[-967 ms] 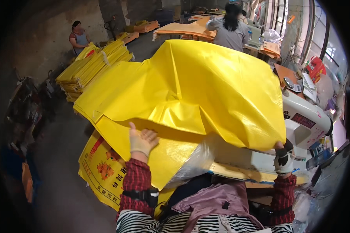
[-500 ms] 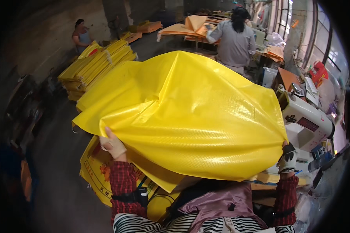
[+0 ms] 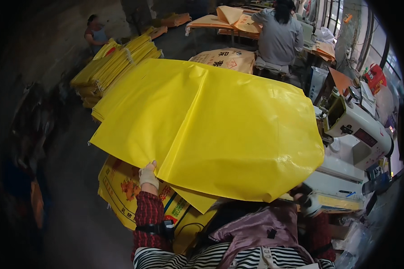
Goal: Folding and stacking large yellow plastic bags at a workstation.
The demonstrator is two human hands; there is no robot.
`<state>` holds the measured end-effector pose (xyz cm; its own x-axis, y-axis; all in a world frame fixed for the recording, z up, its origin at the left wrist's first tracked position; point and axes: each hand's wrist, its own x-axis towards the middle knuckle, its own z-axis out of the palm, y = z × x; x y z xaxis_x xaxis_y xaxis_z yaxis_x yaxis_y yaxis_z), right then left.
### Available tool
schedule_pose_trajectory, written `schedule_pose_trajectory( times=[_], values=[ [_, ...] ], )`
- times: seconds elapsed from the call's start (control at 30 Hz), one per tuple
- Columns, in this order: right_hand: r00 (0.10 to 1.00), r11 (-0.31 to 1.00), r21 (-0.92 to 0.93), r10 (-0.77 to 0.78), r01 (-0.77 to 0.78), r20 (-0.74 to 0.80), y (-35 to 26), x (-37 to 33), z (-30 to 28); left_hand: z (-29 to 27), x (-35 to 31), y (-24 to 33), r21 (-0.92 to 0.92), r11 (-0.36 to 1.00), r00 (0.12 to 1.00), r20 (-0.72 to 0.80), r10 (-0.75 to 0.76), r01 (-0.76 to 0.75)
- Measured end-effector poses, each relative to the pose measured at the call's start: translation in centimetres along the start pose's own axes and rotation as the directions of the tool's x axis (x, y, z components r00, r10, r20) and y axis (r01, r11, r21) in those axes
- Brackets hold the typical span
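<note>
A large yellow woven sack (image 3: 238,130) lies spread out in front of me, with a raised crease running across it. My left hand (image 3: 149,175), in a pale fingerless glove, pinches its near edge left of the crease. My right hand (image 3: 306,199), gloved with dark fingertips, is low beside the sack's near right corner. It is blurred, and whether its fingers touch the sack cannot be made out. Below the left part of the sack, printed yellow sacks (image 3: 125,190) stick out beside my left forearm.
A white sewing machine (image 3: 361,127) stands at the right on a pale worktable (image 3: 341,179). Stacked yellow sacks (image 3: 114,67) are at the far left. Two people (image 3: 280,38) (image 3: 95,36) are farther back, near a table with orange sacks (image 3: 206,22) and a printed tan sack (image 3: 229,58).
The yellow sack has come down flatter, its bulge gone and its crease straighter. My right hand has moved left and toward me from the sack's right edge. My left hand has shifted slightly right and nearer.
</note>
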<state>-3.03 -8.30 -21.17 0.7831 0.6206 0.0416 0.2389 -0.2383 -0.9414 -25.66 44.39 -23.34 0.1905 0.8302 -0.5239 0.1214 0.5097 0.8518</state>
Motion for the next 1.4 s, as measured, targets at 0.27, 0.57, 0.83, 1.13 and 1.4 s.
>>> schedule_pose_trajectory(
  times=[0.27, 0.57, 0.83, 1.13, 1.4],
  values=[
    [0.968, 0.998, 0.018, -0.061, 0.068, -0.244, 0.2, 2.8, 3.2, 1.9, -0.5, 0.4, -0.384, 0.923, 0.997, 0.071, -0.014, 0.04],
    [0.965, 0.968, 0.012, -0.251, 0.252, -0.082, -5.2, 4.6, 3.1, 3.8, -5.7, -1.0, -0.398, 0.917, 0.993, 0.11, 0.033, 0.014],
    [0.955, 0.981, -0.17, -0.134, 0.091, -0.265, 0.0, 5.9, -2.5, 4.9, -3.6, -0.2, -0.27, 0.961, 0.995, 0.09, -0.044, 0.067],
    [0.788, 0.62, -0.556, -0.606, 0.554, 0.109, -22.8, 8.8, 7.4, 9.4, -8.0, -0.2, -0.459, 0.874, 0.878, 0.471, 0.086, 0.16],
    [0.917, 0.501, -0.774, -0.297, 0.387, 0.267, -9.3, 17.8, 24.0, 4.8, 4.0, -11.4, -0.162, 0.865, 0.843, 0.197, 0.501, -0.476]
  ],
)
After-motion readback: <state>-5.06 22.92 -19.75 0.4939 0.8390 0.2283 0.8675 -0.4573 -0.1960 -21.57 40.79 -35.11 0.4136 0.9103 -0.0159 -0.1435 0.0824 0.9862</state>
